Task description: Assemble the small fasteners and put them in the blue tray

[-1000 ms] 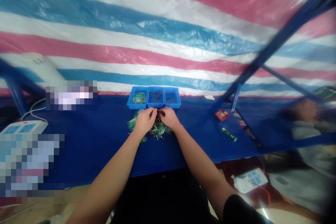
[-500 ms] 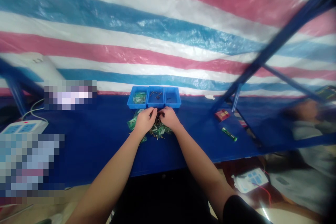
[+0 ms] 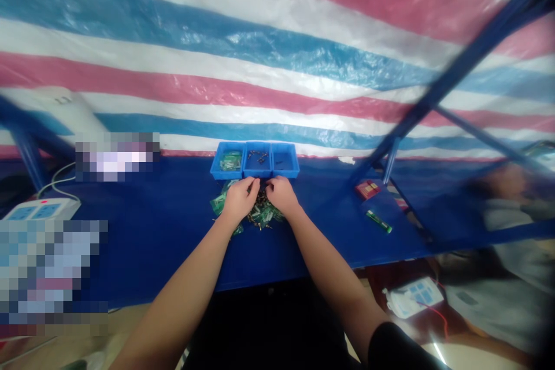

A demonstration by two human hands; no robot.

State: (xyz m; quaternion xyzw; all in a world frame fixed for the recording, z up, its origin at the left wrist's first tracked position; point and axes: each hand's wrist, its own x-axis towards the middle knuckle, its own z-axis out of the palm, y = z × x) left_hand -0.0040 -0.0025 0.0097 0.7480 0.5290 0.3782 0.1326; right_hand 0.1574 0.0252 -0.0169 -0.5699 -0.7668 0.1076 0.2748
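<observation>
My left hand (image 3: 241, 196) is closed, fingertips pinched together over a heap of green and brass-coloured small parts (image 3: 262, 215). Close beside it, my right hand (image 3: 281, 193) has its fingers curled together above the same heap. What either hand pinches is too small and covered to make out. Just behind the hands, three blue bins stand side by side. The left bin (image 3: 215, 169) holds green pieces like small circuit boards, the middle bin (image 3: 256, 173) a few dark and brass bits, and the right bin (image 3: 291, 166) a small dark piece or two.
On the blue table (image 3: 165, 243), a red box (image 3: 367, 189) and a green tube-like packet (image 3: 378, 221) lie to the right. A white power strip (image 3: 56, 208) sits at the left. A blue metal frame (image 3: 433, 95) slants on the right, with a blurred person (image 3: 515, 225) beyond.
My right hand has shifted very slightly to the right, a little apart from my left. The left hand, heap and bins look the same.
</observation>
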